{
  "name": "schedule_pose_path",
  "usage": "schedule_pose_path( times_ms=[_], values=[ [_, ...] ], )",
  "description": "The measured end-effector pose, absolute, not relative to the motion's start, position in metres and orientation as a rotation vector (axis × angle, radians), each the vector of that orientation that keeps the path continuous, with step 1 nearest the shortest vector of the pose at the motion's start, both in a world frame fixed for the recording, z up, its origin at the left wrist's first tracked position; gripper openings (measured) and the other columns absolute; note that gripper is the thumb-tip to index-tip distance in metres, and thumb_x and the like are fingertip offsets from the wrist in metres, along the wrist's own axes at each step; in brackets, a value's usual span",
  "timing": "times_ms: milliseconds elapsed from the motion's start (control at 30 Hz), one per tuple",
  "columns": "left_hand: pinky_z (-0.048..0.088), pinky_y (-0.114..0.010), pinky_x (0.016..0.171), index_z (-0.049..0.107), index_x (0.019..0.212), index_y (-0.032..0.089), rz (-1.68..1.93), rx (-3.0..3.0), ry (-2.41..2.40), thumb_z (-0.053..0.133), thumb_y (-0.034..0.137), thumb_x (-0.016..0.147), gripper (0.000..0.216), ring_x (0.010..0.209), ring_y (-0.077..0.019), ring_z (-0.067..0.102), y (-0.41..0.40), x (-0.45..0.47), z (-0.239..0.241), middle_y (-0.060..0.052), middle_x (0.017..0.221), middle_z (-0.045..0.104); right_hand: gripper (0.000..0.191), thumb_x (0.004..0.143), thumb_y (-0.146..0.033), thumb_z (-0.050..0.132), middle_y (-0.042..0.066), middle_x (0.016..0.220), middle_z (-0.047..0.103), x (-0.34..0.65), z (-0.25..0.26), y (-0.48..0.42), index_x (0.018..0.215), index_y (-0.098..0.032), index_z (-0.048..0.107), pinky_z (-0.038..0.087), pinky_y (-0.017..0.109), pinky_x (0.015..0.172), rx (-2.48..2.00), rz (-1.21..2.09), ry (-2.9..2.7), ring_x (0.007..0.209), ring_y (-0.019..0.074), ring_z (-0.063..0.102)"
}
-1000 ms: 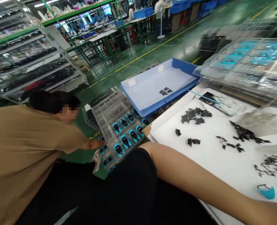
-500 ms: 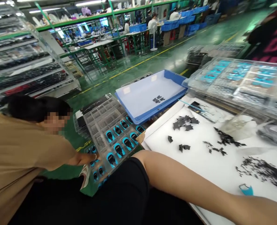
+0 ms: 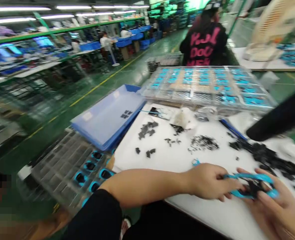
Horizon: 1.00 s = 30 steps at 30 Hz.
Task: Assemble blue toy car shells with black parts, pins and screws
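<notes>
Cyan loop (image 3: 252, 177) is held between both hands over the table (image 3: 202, 218), with a black bit (image 3: 253, 188) sitting inside it and its long axis running roughly left to right in my head view. I've got the left hand (image 3: 207, 181) reaching across from the left, fingertips pinched on the loop's left end, and the right hand (image 3: 269, 208) wrapped round its right end from below. Both hands are closed on it, and the black bit looks a touch closer to the right one.
</notes>
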<state>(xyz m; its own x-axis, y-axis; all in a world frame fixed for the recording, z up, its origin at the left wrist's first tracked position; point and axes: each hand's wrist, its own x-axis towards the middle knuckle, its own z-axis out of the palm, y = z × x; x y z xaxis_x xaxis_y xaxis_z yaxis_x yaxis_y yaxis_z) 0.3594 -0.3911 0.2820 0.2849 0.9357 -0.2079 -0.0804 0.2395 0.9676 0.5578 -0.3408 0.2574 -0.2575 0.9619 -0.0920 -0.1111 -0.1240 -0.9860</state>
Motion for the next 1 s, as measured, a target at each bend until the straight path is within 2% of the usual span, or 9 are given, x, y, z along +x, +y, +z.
schedule_pose_path(
  times_ms=[67, 167, 233, 333, 567, 833, 1000],
  values=[
    [0.047, -0.023, 0.048, 0.06, 0.079, 0.013, 0.981, 1.009, 1.041, 0.066, 0.053, 0.077, 0.041, 0.046, -0.0092, 0.054, -0.395, 0.362, 0.284, -0.001, 0.062, 0.06, 0.053, 0.071, -0.04, 0.081, 0.015, 0.132, 0.057, 0.55, 0.266, -0.349, 0.118, -0.04, 0.057, 0.056, 0.047, 0.08, -0.997, 1.671, -1.207, 0.097, 0.0306, 0.067],
    [0.046, -0.021, 0.05, 0.058, 0.079, 0.013, 0.995, 1.011, 0.996, 0.054, 0.065, 0.081, 0.052, 0.048, -0.0079, 0.054, -0.397, 0.36, 0.286, -0.002, 0.065, 0.061, 0.058, 0.074, -0.034, 0.083, 0.01, 0.126, 0.061, 0.543, 0.275, -0.352, 0.12, -0.032, 0.049, 0.058, 0.046, 0.08, -0.756, 1.795, -1.15, 0.091, 0.0246, 0.069],
    [0.047, -0.022, 0.053, 0.058, 0.083, 0.012, 0.983, 0.997, 0.983, 0.049, 0.064, 0.086, 0.052, 0.051, -0.0093, 0.057, -0.397, 0.357, 0.286, -0.003, 0.067, 0.063, 0.057, 0.078, -0.027, 0.08, 0.009, 0.126, 0.061, 0.542, 0.276, -0.351, 0.122, -0.03, 0.045, 0.058, 0.043, 0.079, -0.65, 1.857, -1.116, 0.086, 0.0203, 0.069],
    [0.048, -0.024, 0.054, 0.061, 0.086, 0.01, 0.97, 0.944, 0.988, 0.05, 0.06, 0.088, 0.051, 0.053, -0.0117, 0.059, -0.399, 0.356, 0.287, -0.006, 0.069, 0.066, 0.054, 0.083, -0.022, 0.076, 0.01, 0.127, 0.06, 0.544, 0.274, -0.353, 0.124, -0.027, 0.041, 0.058, 0.041, 0.078, -0.576, 1.89, -1.093, 0.089, 0.0199, 0.069],
    [0.048, -0.024, 0.057, 0.064, 0.089, 0.011, 0.885, 0.956, 1.002, 0.055, 0.053, 0.089, 0.044, 0.058, -0.0118, 0.059, -0.406, 0.353, 0.29, -0.007, 0.074, 0.068, 0.056, 0.082, -0.025, 0.077, 0.011, 0.124, 0.061, 0.546, 0.272, -0.353, 0.127, -0.023, 0.043, 0.06, 0.034, 0.072, -0.523, 1.948, -1.079, 0.085, 0.018, 0.068],
    [0.048, -0.027, 0.059, 0.064, 0.082, 0.013, 0.783, 1.163, 1.11, 0.052, 0.055, 0.09, 0.045, 0.059, -0.0131, 0.059, -0.41, 0.35, 0.288, -0.006, 0.074, 0.068, 0.06, 0.079, -0.026, 0.079, 0.009, 0.106, 0.065, 0.545, 0.274, -0.349, 0.129, -0.018, 0.047, 0.058, 0.026, 0.063, -0.562, 2.041, -0.996, 0.075, 0.0155, 0.067],
    [0.045, -0.025, 0.055, 0.063, 0.073, 0.013, 0.735, 1.189, 1.237, 0.055, 0.054, 0.088, 0.044, 0.053, -0.0117, 0.057, -0.414, 0.356, 0.289, -0.004, 0.066, 0.066, 0.064, 0.078, -0.027, 0.081, 0.009, 0.106, 0.066, 0.545, 0.276, -0.348, 0.13, -0.018, 0.045, 0.056, 0.025, 0.062, -0.565, 2.086, -0.989, 0.073, 0.0143, 0.066]
  ],
)
